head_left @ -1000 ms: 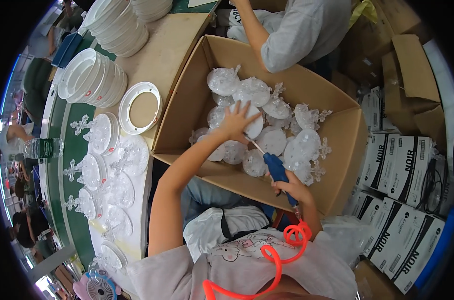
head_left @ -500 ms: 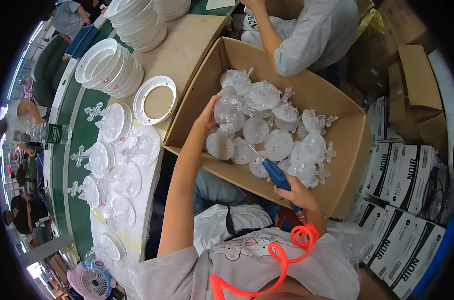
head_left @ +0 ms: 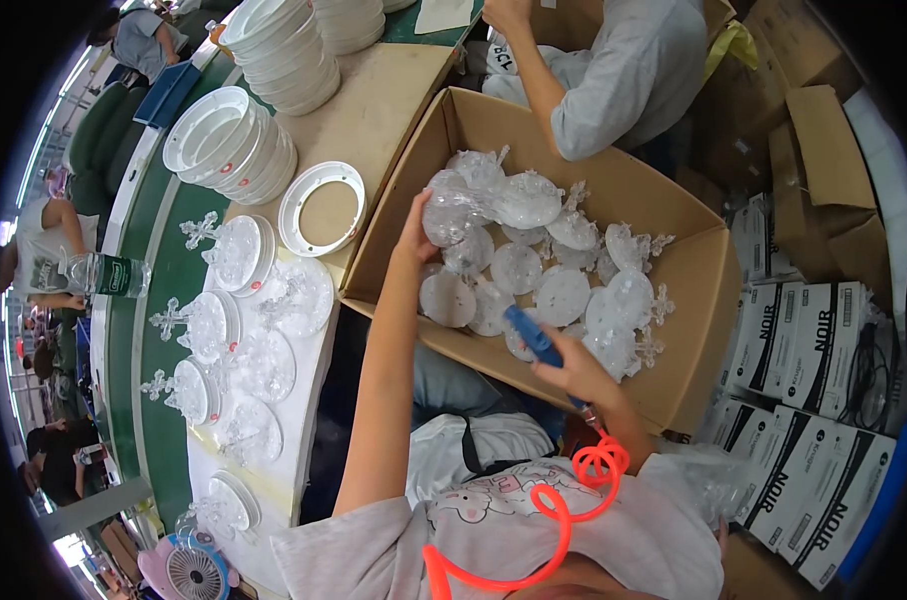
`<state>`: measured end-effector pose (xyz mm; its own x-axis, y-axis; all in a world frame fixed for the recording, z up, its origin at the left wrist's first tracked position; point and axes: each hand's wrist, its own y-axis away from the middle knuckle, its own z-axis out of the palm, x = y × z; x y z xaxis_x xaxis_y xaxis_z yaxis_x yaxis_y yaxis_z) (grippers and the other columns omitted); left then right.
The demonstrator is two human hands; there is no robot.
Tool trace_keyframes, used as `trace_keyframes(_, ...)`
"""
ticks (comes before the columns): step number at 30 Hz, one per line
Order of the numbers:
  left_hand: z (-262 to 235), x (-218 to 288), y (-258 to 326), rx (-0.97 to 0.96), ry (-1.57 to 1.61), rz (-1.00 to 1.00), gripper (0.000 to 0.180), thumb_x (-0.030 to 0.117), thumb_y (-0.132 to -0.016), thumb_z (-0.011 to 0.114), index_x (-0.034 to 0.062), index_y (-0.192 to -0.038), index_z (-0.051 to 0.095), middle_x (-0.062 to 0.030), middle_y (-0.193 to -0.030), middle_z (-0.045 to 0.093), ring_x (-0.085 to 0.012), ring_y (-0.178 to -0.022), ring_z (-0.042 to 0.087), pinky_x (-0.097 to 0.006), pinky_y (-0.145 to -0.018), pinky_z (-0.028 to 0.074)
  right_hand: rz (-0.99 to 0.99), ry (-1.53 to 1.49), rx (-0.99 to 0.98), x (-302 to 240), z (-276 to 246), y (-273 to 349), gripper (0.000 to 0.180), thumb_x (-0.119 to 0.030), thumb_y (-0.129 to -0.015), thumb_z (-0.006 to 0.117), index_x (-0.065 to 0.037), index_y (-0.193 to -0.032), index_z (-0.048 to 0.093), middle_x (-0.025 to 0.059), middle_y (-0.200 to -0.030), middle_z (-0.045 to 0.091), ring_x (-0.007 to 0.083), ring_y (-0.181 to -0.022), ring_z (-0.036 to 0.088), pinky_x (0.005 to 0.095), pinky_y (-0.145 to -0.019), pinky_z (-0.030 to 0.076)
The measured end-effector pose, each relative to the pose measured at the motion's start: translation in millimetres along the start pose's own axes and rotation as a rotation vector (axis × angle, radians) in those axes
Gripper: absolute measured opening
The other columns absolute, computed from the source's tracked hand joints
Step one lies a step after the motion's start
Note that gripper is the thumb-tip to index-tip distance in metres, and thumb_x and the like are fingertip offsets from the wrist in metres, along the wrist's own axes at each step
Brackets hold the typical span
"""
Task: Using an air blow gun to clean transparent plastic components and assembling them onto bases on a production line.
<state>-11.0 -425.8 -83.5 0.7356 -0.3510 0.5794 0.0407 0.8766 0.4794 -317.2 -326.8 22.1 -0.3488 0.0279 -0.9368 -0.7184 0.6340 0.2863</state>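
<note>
Over the near left side of the cardboard box (head_left: 709, 375), my left hand (head_left: 417, 232) grips the edge of a clear plastic disc piece (head_left: 456, 208), its fingers partly hidden behind it. My right hand (head_left: 577, 368) is wrapped round a blue air blow gun (head_left: 534, 338), which is smeared by motion so its thin nozzle does not show. From its rear end a red coiled hose (head_left: 559, 520) runs down across my shirt. Several more clear disc pieces with branching ornaments, such as a round white-looking disc (head_left: 562, 296), lie heaped in the box under both hands.
On the table at left, more clear pieces (head_left: 264, 365) lie on a white sheet. Beyond them are a single white ring (head_left: 322, 208) and stacked white rings (head_left: 236, 150). A co-worker's arm (head_left: 546, 90) is past the box's far edge. Printed cartons (head_left: 804, 345) stand at right.
The blow gun has tilted up and back, away from the held disc piece. My left hand has turned and raised that piece slightly. The whole view has shifted a little.
</note>
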Motion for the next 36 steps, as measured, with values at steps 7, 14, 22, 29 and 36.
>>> trace_keyframes(7, -16.2, 12.6, 2.7, -0.057, 0.111, 0.069, 0.067, 0.056, -0.077, 0.049, 0.0162, -0.131, 0.042, -0.0109, -0.129, 0.048, -0.0347, -0.115, 0.048, -0.065, -0.084, 0.039, -0.064, 0.031, 0.02, -2.8, 13.1, -21.1, 0.032, -0.016, -0.075, 0.058, -0.005, -0.105, 0.056, 0.0077, -0.079, 0.056, 0.0167, -0.07, 0.053, 0.0293, -0.069, 0.042)
trace_keyframes(14, -0.1, 15.8, 11.9, -0.1, 0.137, 0.074, 0.068, 0.055, -0.078, 0.049, 0.0158, -0.132, 0.04, -0.0112, -0.133, 0.044, -0.0365, -0.119, 0.043, -0.068, -0.09, 0.032, 0.05, -0.069, 0.094, -5.4, 1.6, -21.3, 0.033, -0.017, -0.075, 0.058, -0.003, -0.105, 0.055, 0.0065, -0.071, 0.054, 0.0145, -0.064, 0.05, 0.0291, -0.062, 0.041)
trace_keyframes(22, 5.1, 17.9, 16.7, -0.118, 0.141, 0.096, 0.067, 0.054, -0.078, 0.05, 0.0153, -0.132, 0.041, -0.0113, -0.132, 0.045, -0.0363, -0.119, 0.043, -0.068, -0.09, 0.033, 0.098, 0.001, 0.095, -8.5, 10.1, -15.8, 0.032, -0.019, -0.075, 0.06, -0.005, -0.103, 0.056, 0.0098, -0.074, 0.055, 0.0186, -0.068, 0.054, 0.03, -0.067, 0.042)
trace_keyframes(29, 5.7, 14.2, 13.7, -0.132, 0.185, 0.081, 0.061, 0.051, -0.081, 0.049, 0.0128, -0.128, 0.044, -0.0121, -0.125, 0.05, -0.0339, -0.112, 0.05, -0.064, -0.081, 0.043, 0.024, -0.067, 0.099, -4.3, 7.0, -21.8, 0.033, -0.019, -0.074, 0.061, -0.004, -0.103, 0.056, 0.0116, -0.07, 0.053, 0.02, -0.063, 0.051, 0.0309, -0.064, 0.042)
trace_keyframes(36, -0.8, 11.8, 6.6, -0.147, 0.143, 0.122, 0.059, 0.049, -0.082, 0.049, 0.0134, -0.128, 0.044, -0.0116, -0.125, 0.05, -0.0342, -0.111, 0.051, -0.064, -0.082, 0.042, 0.083, -0.197, 0.045, 6.0, 11.6, -21.1, 0.034, -0.016, -0.074, 0.059, -0.004, -0.105, 0.055, 0.0034, -0.076, 0.053, 0.0125, -0.063, 0.05, 0.0273, -0.061, 0.041)
